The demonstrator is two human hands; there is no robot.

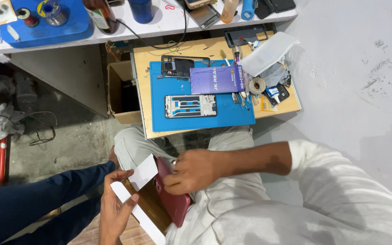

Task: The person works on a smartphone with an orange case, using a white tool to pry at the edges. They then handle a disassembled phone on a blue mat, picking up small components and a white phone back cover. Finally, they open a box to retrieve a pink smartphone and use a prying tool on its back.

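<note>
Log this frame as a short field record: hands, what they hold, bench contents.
view: head camera, looking down at lap and low bench
left hand: holds a white flat box, flap raised
right hand: grips a dark red phone over the lap
bench: wooden board carrying a blue work mat
on mat: phone frame, black phone frame, purple box
beside mat: tape roll
</note>
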